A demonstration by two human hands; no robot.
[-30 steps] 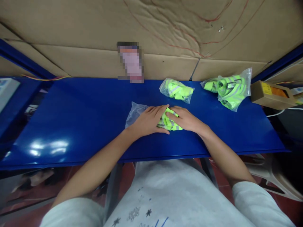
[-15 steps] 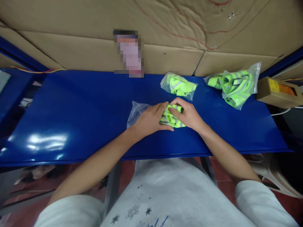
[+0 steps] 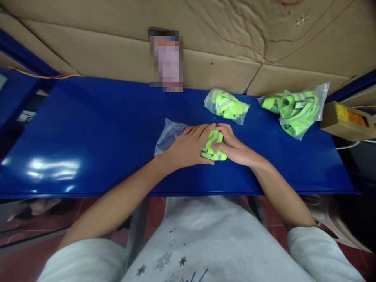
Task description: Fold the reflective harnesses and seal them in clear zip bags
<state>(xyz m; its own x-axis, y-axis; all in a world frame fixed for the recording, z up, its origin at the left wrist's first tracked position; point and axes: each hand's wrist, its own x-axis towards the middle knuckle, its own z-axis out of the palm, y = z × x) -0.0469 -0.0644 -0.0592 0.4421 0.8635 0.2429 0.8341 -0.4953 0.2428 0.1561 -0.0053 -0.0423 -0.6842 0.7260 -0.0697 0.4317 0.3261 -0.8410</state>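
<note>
Between my hands on the blue table lies a bundled neon-yellow reflective strap [image 3: 216, 145] with grey stripes. My left hand [image 3: 192, 145] is curved over its left side, thumb along the near edge, covering part of it. My right hand [image 3: 232, 145] grips the right side, thumb on top and fingers round the far edge. A clear plastic bag [image 3: 169, 135] lies flat on the table, its right end hidden under my left hand. Whether the strap is partly inside this bag I cannot tell.
Farther back lies a bagged neon strap [image 3: 227, 105]; more bagged straps [image 3: 302, 111] are at the right, beside a small cardboard box [image 3: 346, 121]. A blurred-out phone-like object [image 3: 169, 62] leans on the cardboard-covered back wall [image 3: 111, 51]. The blue table [image 3: 96, 129] ends close to my body.
My right hand has closed lower round the strap's right side, and the loose fold there is now pressed into a more compact bundle. The camera view has shifted slightly.
</note>
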